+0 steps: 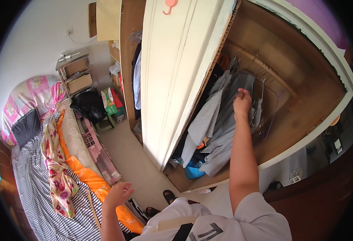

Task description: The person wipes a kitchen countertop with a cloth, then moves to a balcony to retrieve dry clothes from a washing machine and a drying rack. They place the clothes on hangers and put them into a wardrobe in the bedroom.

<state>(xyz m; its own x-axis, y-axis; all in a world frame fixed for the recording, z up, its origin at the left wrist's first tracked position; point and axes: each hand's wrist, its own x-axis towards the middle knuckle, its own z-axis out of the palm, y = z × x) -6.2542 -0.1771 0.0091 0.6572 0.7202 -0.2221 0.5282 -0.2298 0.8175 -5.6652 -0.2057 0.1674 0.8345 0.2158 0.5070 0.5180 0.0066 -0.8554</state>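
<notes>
Inside the open wardrobe [321, 108], my right hand [242, 104] has its fingers closed at the upper part of a grey garment [221, 144] on a hanger. The back of the hand hides the exact grip. A lighter grey garment [205, 123] hangs just left of it. Above, a wooden rod [254, 60] carries several wire hangers [268, 72], and a purple hanger [273, 117] dangles to the right. My left hand [120, 192] is low beside the bed, fingers loosely apart and holding nothing.
A cream wardrobe door [170, 75] with a pink hook [170, 6] stands left of the open compartment. On the left is a bed with a striped sheet [29, 168], an orange cloth [86, 171] and a floral cloth [59, 180]. A black bag [89, 105] sits near a small shelf [74, 69].
</notes>
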